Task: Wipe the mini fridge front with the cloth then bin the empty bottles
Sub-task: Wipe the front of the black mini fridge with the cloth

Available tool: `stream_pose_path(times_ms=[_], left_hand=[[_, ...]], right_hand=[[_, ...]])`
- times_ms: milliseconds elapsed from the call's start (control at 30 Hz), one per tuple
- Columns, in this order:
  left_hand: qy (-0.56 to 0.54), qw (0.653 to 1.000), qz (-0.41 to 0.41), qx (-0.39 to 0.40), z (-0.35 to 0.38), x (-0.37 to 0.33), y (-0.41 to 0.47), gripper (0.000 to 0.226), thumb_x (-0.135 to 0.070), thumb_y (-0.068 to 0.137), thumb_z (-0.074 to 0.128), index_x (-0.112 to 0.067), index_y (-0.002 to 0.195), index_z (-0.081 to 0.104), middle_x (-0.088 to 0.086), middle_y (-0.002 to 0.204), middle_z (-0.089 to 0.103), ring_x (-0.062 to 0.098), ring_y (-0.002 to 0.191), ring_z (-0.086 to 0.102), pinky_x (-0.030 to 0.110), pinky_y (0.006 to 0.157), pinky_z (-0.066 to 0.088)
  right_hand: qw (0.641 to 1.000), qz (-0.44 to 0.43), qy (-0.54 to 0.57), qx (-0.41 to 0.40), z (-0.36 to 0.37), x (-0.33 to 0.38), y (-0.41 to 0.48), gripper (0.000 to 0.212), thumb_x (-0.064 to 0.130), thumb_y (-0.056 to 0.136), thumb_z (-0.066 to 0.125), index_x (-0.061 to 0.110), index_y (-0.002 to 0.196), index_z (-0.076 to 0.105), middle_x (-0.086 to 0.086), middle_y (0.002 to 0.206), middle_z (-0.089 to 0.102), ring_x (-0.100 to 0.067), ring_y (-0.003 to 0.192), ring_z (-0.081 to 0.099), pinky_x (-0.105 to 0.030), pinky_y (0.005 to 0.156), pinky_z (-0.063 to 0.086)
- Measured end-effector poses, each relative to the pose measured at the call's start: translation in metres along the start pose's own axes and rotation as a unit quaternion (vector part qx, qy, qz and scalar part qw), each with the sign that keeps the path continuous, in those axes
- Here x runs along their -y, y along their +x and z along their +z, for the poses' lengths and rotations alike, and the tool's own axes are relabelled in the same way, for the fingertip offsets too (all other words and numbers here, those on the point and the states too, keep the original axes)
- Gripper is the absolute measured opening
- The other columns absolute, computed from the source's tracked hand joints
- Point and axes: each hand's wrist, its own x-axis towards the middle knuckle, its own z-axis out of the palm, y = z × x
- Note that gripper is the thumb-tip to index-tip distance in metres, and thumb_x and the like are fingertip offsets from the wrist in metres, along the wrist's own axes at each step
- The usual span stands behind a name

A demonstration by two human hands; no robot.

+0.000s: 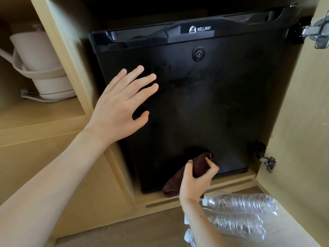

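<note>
**Wiping the lower fridge door**

The mini fridge point(204, 107) fills the cabinet. The left hand point(121, 102), fingers spread, braces the door. Below it, the right hand point(197, 177) grips the cloth point(178, 179) against the bottom edge. Empty bottles point(240, 213) lie beside the right wrist, awaiting disposal.

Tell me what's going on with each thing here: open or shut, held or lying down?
Fridge: door shut, standing inside the cupboard.
Cupboard door: swung open at the right.
Cloth: bunched up, held low against the fridge front.
Right hand: gripping the cloth.
Left hand: open, fingers spread, at the fridge front.
Bottles: empty, lying on their sides on the floor.
Kettle: upright on the left shelf.
</note>
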Motion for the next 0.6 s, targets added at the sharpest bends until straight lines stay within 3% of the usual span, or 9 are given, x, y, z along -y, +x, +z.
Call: stream_pose_path(times_ms=[100, 200, 333, 400, 500, 600], left_hand=[[-0.005, 1.0, 0.0, 0.004, -0.001, 0.0, -0.001, 0.054, -0.024, 0.088, 0.064, -0.014, 0.141, 0.054, 0.005, 0.151, 0.048, 0.028, 0.148, 0.03, 0.042, 0.125, 0.015], [-0.009, 1.0, -0.001, 0.015, -0.004, -0.002, -0.001, 0.055, -0.021, 0.088, 0.066, -0.013, 0.141, 0.053, 0.006, 0.152, 0.047, 0.028, 0.149, 0.029, 0.043, 0.125, 0.015], [-0.005, 1.0, -0.006, 0.016, -0.003, -0.006, -0.003, 0.049, -0.018, 0.09, 0.065, -0.012, 0.138, 0.057, 0.007, 0.15, 0.049, 0.03, 0.148, 0.031, 0.044, 0.125, 0.016], [-0.018, 1.0, -0.021, 0.007, -0.004, -0.013, -0.009, 0.04, -0.018, 0.091, 0.063, -0.008, 0.13, 0.063, 0.009, 0.141, 0.057, 0.03, 0.142, 0.041, 0.044, 0.122, 0.024], [-0.077, 0.994, -0.075, 0.016, -0.009, -0.039, -0.019, 0.028, -0.014, 0.091, 0.061, -0.005, 0.117, 0.07, 0.011, 0.116, 0.068, 0.029, 0.116, 0.061, 0.038, 0.104, 0.045], [-0.14, 0.978, -0.135, 0.074, -0.02, -0.065, -0.037, 0.025, -0.015, 0.092, 0.061, -0.005, 0.112, 0.072, 0.009, 0.104, 0.068, 0.026, 0.1, 0.063, 0.036, 0.083, 0.049]], right_hand=[[1.0, 0.014, 0.002, 0.017, 0.014, -0.003, -0.029, 0.054, 0.014, 0.086, 0.074, 0.055, 0.106, 0.047, 0.008, 0.114, 0.062, -0.004, 0.1, 0.065, -0.027, 0.085, 0.058], [0.998, 0.038, 0.017, 0.048, 0.02, 0.002, -0.049, 0.055, 0.013, 0.086, 0.075, 0.057, 0.105, 0.047, 0.015, 0.111, 0.061, 0.001, 0.099, 0.064, -0.028, 0.085, 0.058], [0.993, 0.068, 0.06, 0.074, 0.021, 0.014, -0.056, 0.049, 0.01, 0.085, 0.076, 0.047, 0.109, 0.054, 0.027, 0.102, 0.066, 0.001, 0.097, 0.067, -0.023, 0.08, 0.057], [0.991, 0.063, 0.077, 0.094, 0.021, 0.028, -0.056, 0.046, 0.01, 0.085, 0.077, 0.04, 0.113, 0.058, 0.018, 0.105, 0.067, -0.004, 0.097, 0.068, -0.019, 0.078, 0.058], [0.988, 0.024, 0.055, 0.143, 0.015, 0.053, -0.056, 0.043, 0.009, 0.083, 0.077, 0.033, 0.116, 0.062, 0.011, 0.109, 0.067, -0.008, 0.099, 0.067, -0.018, 0.083, 0.056], [0.983, 0.03, 0.05, 0.173, 0.002, 0.075, -0.06, 0.041, 0.004, 0.083, 0.077, 0.024, 0.116, 0.064, 0.011, 0.109, 0.067, -0.008, 0.1, 0.067, -0.018, 0.082, 0.055]])
